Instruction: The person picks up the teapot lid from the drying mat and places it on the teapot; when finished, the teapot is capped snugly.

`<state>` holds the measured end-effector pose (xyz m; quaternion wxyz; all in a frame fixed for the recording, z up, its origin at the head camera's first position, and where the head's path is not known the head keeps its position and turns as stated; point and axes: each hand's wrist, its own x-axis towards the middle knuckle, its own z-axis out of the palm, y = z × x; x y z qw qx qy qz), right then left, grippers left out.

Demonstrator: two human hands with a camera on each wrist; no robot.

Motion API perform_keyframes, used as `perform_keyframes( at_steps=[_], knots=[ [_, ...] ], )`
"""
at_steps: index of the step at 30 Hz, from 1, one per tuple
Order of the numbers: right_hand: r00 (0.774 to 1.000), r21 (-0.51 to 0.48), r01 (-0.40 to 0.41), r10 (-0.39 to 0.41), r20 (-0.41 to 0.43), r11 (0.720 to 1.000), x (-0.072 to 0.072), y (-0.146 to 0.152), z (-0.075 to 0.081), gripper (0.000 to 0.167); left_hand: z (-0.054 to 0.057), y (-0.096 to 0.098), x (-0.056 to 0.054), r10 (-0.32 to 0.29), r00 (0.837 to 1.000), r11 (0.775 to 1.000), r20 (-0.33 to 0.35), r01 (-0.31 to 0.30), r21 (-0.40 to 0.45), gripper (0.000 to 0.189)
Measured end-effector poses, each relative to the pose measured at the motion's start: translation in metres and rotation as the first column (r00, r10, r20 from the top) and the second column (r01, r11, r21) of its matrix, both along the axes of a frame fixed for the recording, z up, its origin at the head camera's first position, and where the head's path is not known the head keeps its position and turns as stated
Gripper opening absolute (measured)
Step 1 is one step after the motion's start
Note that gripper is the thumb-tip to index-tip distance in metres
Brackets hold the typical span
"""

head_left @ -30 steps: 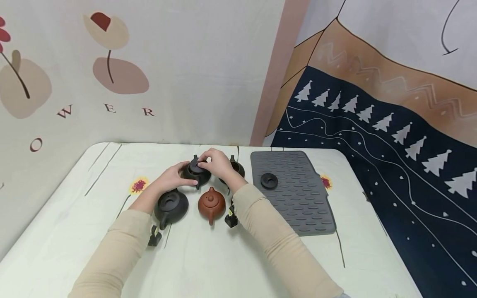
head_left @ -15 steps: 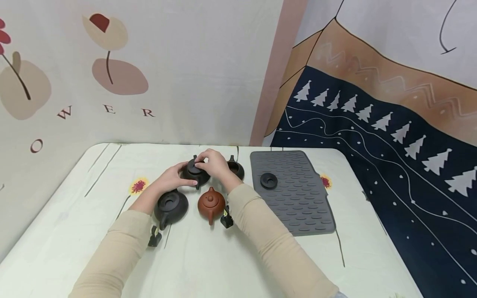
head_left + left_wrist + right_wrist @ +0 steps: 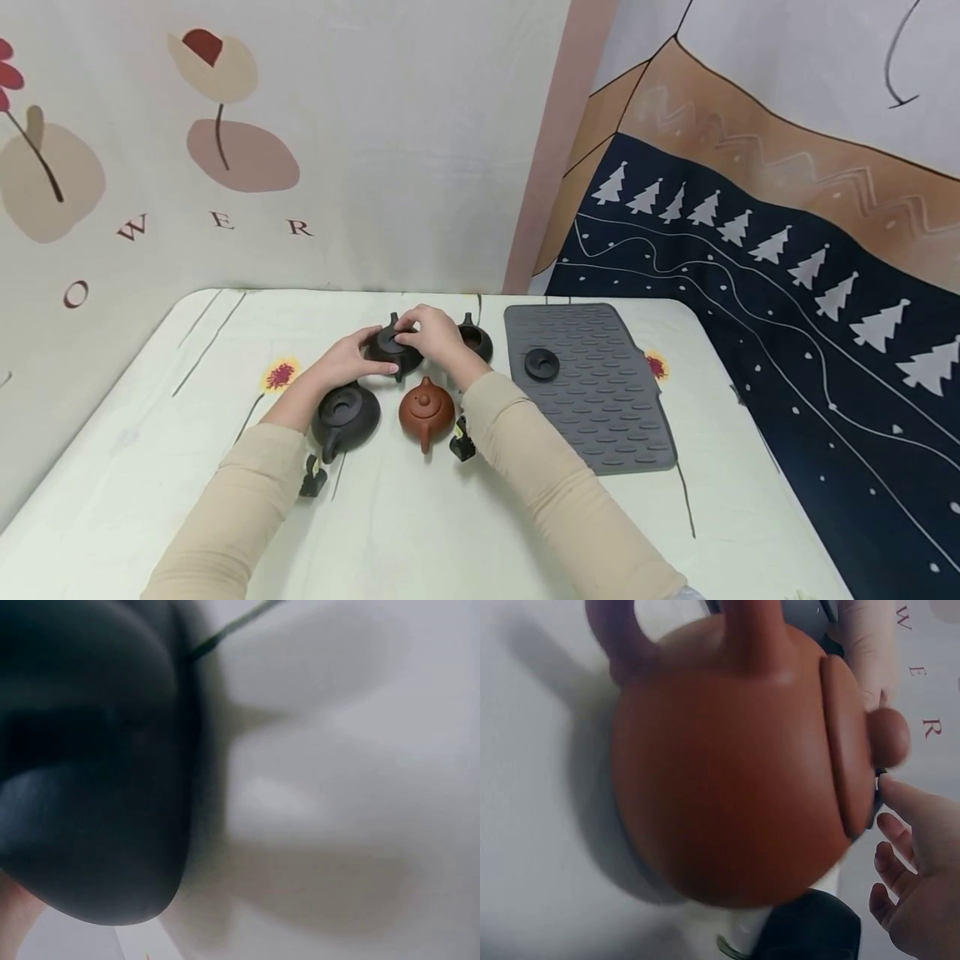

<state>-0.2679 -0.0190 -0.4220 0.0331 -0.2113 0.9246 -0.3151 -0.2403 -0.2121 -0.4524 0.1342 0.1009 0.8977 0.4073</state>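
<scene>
A black teapot [image 3: 407, 360] stands at the back of the table, between both hands. My left hand [image 3: 343, 360] holds its left side, with the thumb along the front and the other fingers partly hidden behind. From above, my right hand [image 3: 437, 330] pinches the black lid [image 3: 385, 339], which lies low over the pot's mouth. The right wrist view shows this right hand [image 3: 922, 874] beyond a reddish-brown teapot [image 3: 727, 780], its fingertips at a dark edge. Filling the left wrist view's left side is another black teapot [image 3: 97, 832], close and blurred.
The reddish-brown teapot [image 3: 426, 414], lid on, stands in front of the hands. Left of it sits a lidded black teapot [image 3: 352, 423], beneath the left wrist. Behind the right wrist is a lidless black teapot [image 3: 480, 343]. A grey mat [image 3: 600, 408] bears a loose black lid [image 3: 542, 364].
The right hand has moved slightly left and down with the lid, which now lies lower and flatter on the black teapot. The left hand keeps its place on the pot.
</scene>
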Motion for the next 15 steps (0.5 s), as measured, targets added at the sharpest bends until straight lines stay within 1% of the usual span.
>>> perform_keyframes(
  at_steps=[6, 10, 15],
  knots=[
    [1.0, -0.012, -0.029, 0.029, -0.011, 1.0, 0.0, 0.01, 0.015, 0.019, -0.001, 0.0, -0.002, 0.005, 1.0, 1.0, -0.002, -0.005, 0.002, 0.103],
    [0.999, -0.049, -0.046, 0.045, -0.022, 0.998, 0.001, 0.02, 0.024, 0.019, -0.002, 0.0, -0.003, 0.008, 1.0, 1.0, 0.001, -0.008, -0.001, 0.104],
    [0.996, -0.102, -0.082, 0.077, -0.046, 0.991, 0.006, 0.035, 0.035, 0.022, -0.003, 0.0, -0.003, 0.01, 1.0, 1.0, 0.008, -0.01, 0.0, 0.105]
  ],
)
